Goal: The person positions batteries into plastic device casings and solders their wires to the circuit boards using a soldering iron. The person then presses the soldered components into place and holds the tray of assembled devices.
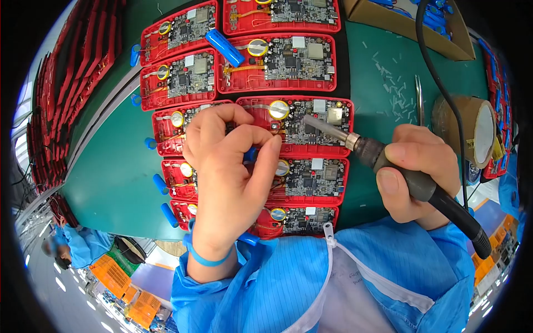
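Note:
My right hand point(419, 172) is wrapped round the dark handle of a soldering iron point(369, 151), whose tip points left over the circuit board point(311, 133) in a red housing point(261, 149). Just left of that tip is my left hand point(230, 161), its thumb and fingers bent towards each other above the housing's left part. Whatever lies between those fingertips is too small or hidden to name. A round yellow-rimmed cell point(278, 109) sits in the same housing, above the fingertips. Part of a blue cylinder shows behind my left hand.
More red housings with boards surround this one. A blue battery point(224, 48) lies across two upper housings. Clear tube pieces point(397, 91) are scattered at right, near a cardboard box point(444, 41), a tape roll point(477, 130) and a black cable point(444, 89). A person point(83, 244) is at lower left.

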